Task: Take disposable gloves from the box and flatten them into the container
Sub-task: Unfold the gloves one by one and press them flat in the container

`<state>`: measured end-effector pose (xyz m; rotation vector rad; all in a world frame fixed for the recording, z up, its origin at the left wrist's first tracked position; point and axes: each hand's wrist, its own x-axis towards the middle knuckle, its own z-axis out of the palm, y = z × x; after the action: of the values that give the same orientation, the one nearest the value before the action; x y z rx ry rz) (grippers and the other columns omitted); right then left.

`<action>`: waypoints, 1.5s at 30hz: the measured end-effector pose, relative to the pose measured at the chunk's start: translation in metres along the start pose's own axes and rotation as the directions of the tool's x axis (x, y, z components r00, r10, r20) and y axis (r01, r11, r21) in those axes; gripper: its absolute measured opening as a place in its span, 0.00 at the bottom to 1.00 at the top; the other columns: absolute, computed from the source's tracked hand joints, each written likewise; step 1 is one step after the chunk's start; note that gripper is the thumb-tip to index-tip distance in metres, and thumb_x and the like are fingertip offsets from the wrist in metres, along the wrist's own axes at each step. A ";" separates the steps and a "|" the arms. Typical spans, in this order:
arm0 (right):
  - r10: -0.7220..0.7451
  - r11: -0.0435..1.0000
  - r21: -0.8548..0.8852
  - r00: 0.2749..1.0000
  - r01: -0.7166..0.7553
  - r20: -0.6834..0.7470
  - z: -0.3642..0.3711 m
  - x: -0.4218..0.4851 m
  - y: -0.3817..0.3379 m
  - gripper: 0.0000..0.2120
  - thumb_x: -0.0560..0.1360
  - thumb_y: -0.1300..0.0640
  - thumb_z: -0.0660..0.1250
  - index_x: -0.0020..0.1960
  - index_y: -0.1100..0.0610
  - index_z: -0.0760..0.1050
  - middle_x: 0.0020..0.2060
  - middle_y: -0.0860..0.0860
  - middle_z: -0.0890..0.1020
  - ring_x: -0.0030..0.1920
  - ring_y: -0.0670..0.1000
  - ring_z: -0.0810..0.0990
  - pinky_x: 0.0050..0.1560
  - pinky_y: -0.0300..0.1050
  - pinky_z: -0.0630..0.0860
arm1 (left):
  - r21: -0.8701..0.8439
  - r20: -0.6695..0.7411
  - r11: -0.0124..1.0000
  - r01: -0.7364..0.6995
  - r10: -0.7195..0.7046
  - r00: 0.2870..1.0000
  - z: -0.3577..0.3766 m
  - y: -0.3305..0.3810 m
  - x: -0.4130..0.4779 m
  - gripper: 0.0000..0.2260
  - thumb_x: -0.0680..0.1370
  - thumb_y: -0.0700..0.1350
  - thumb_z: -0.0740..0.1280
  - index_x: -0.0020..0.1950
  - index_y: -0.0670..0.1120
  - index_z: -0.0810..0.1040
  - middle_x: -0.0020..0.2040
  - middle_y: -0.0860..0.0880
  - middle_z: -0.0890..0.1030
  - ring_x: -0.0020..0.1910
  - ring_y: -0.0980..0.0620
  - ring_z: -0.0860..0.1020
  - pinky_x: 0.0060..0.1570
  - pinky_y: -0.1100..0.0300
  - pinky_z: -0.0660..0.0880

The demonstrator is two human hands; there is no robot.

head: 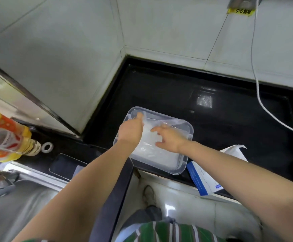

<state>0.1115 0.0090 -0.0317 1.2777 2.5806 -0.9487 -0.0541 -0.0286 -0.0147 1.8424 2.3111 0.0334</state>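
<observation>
A clear plastic container (186, 169) sits on the black counter near its front edge, with thin translucent gloves (152, 152) lying flat inside. My left hand (131, 130) reaches into the far left corner and pinches the edge of a glove there. My right hand (168, 137) lies over the gloves in the middle of the container, fingers spread and pressing down. The white and blue glove box (206, 179) lies on the counter just right of the container, its flap open.
A white cable (264, 109) hangs down the tiled wall onto the counter at right. A yellow and orange bottle (6, 135) and a white ring (47, 147) sit at left, beside a dark phone (65, 165). A steel sink (20, 198) is at lower left.
</observation>
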 end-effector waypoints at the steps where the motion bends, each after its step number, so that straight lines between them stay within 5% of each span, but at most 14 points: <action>1: 0.038 0.999 -0.017 0.998 -0.037 0.045 0.004 0.001 0.001 0.29 0.78 0.52 0.67 0.76 0.48 0.61 0.70 0.53 0.68 0.59 0.52 0.76 0.63 0.47 0.73 | 0.047 -0.009 0.999 0.008 -0.007 1.000 0.002 0.002 0.000 0.17 0.81 0.40 0.60 0.68 0.44 0.62 0.48 0.44 0.80 0.41 0.46 0.81 0.34 0.58 0.71; 6: 0.135 0.991 -0.017 0.976 -0.134 0.169 0.023 0.013 -0.006 0.36 0.80 0.54 0.65 0.80 0.49 0.48 0.74 0.57 0.60 0.63 0.57 0.75 0.63 0.47 0.71 | 0.314 -0.164 0.928 -0.202 0.262 0.951 0.011 0.007 0.002 0.25 0.70 0.39 0.73 0.63 0.44 0.66 0.59 0.44 0.73 0.56 0.47 0.75 0.53 0.57 0.74; 8: 0.153 0.988 -0.008 0.971 -0.154 0.182 0.028 0.019 -0.010 0.35 0.79 0.58 0.65 0.80 0.53 0.51 0.72 0.59 0.59 0.57 0.57 0.77 0.58 0.46 0.73 | 0.296 -0.064 0.892 -0.342 0.376 0.924 0.014 0.014 0.005 0.21 0.73 0.37 0.70 0.64 0.44 0.68 0.60 0.44 0.74 0.57 0.47 0.76 0.54 0.58 0.73; 11: 0.188 0.982 -0.001 0.960 -0.191 0.206 0.032 0.024 -0.011 0.35 0.78 0.61 0.65 0.79 0.55 0.51 0.73 0.59 0.57 0.51 0.54 0.77 0.57 0.46 0.75 | 0.085 0.215 0.962 -0.258 0.235 0.948 0.027 0.018 0.010 0.24 0.76 0.37 0.66 0.71 0.44 0.64 0.65 0.42 0.72 0.57 0.45 0.77 0.50 0.57 0.75; 15: 0.283 0.956 -0.143 0.931 -0.256 0.230 0.039 0.026 -0.001 0.48 0.76 0.54 0.68 0.80 0.49 0.34 0.78 0.58 0.50 0.68 0.59 0.72 0.63 0.51 0.73 | 0.079 0.461 0.986 -0.146 0.093 0.882 0.050 0.001 0.014 0.40 0.73 0.54 0.72 0.77 0.49 0.52 0.74 0.41 0.57 0.71 0.39 0.63 0.65 0.50 0.71; 18: 0.341 0.922 -0.283 0.900 -0.263 0.274 0.043 0.026 0.006 0.54 0.73 0.49 0.72 0.79 0.48 0.32 0.78 0.59 0.52 0.71 0.61 0.66 0.66 0.54 0.72 | 0.116 0.483 0.979 -0.170 0.094 0.871 0.059 -0.003 0.013 0.42 0.73 0.53 0.71 0.78 0.52 0.47 0.77 0.41 0.49 0.75 0.37 0.56 0.69 0.46 0.67; 21: 0.381 0.914 -0.271 0.866 -0.301 0.323 0.049 0.028 0.009 0.58 0.71 0.49 0.73 0.77 0.47 0.27 0.79 0.60 0.43 0.71 0.63 0.66 0.65 0.55 0.72 | 0.125 0.512 0.978 -0.169 0.082 0.855 0.066 -0.003 0.014 0.45 0.72 0.50 0.72 0.78 0.53 0.44 0.76 0.42 0.47 0.75 0.38 0.54 0.68 0.45 0.67; 23: 0.358 0.926 -0.249 0.871 -0.285 0.337 0.058 0.032 0.013 0.59 0.70 0.48 0.73 0.76 0.47 0.26 0.79 0.60 0.48 0.72 0.64 0.65 0.65 0.57 0.72 | 0.129 0.528 0.980 -0.153 0.063 0.847 0.069 -0.003 0.015 0.46 0.72 0.50 0.73 0.78 0.53 0.44 0.76 0.42 0.47 0.75 0.38 0.53 0.68 0.45 0.68; 30: 0.364 0.931 -0.129 0.863 -0.340 0.350 0.041 0.020 0.007 0.50 0.76 0.53 0.69 0.79 0.51 0.31 0.79 0.60 0.44 0.65 0.60 0.73 0.61 0.49 0.74 | 0.085 0.574 0.989 -0.117 0.047 0.818 0.058 0.003 0.010 0.41 0.76 0.49 0.68 0.79 0.55 0.43 0.78 0.43 0.47 0.75 0.38 0.55 0.69 0.44 0.65; 34: 0.289 0.954 0.031 0.945 -0.297 0.153 0.031 -0.002 -0.002 0.34 0.78 0.51 0.66 0.79 0.55 0.55 0.76 0.56 0.61 0.71 0.56 0.68 0.69 0.46 0.67 | 0.015 0.533 0.999 -0.033 0.020 0.846 0.039 0.013 -0.003 0.31 0.80 0.54 0.63 0.79 0.50 0.52 0.77 0.43 0.57 0.71 0.41 0.66 0.67 0.49 0.68; 38: 0.114 0.966 0.256 0.942 -0.031 -0.316 0.012 -0.033 -0.019 0.13 0.78 0.59 0.66 0.62 0.56 0.78 0.60 0.53 0.79 0.59 0.52 0.77 0.61 0.48 0.74 | -0.050 0.250 0.998 -0.035 0.047 0.967 0.013 0.038 -0.025 0.16 0.82 0.48 0.60 0.68 0.46 0.72 0.63 0.43 0.75 0.60 0.44 0.76 0.53 0.55 0.73; 41: 0.123 0.904 0.405 0.827 0.134 -0.549 -0.001 -0.072 -0.022 0.07 0.77 0.62 0.65 0.49 0.57 0.82 0.44 0.48 0.83 0.42 0.46 0.79 0.48 0.44 0.77 | -0.185 0.079 0.981 -0.057 0.073 0.994 0.000 0.067 -0.046 0.10 0.81 0.45 0.60 0.57 0.45 0.78 0.54 0.45 0.81 0.51 0.46 0.79 0.44 0.59 0.69; 45: 0.245 0.877 0.474 0.774 0.080 -0.584 0.005 -0.119 0.002 0.07 0.75 0.60 0.63 0.41 0.53 0.79 0.31 0.46 0.80 0.33 0.50 0.78 0.40 0.50 0.78 | -0.320 -0.006 0.939 -0.129 0.134 0.991 -0.004 0.104 -0.066 0.06 0.79 0.43 0.62 0.51 0.45 0.78 0.47 0.46 0.81 0.47 0.45 0.78 0.42 0.56 0.70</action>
<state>0.1888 -0.0741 0.0056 2.1601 2.7914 -1.3981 0.0599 -0.0681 0.0118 1.8137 2.0222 0.3875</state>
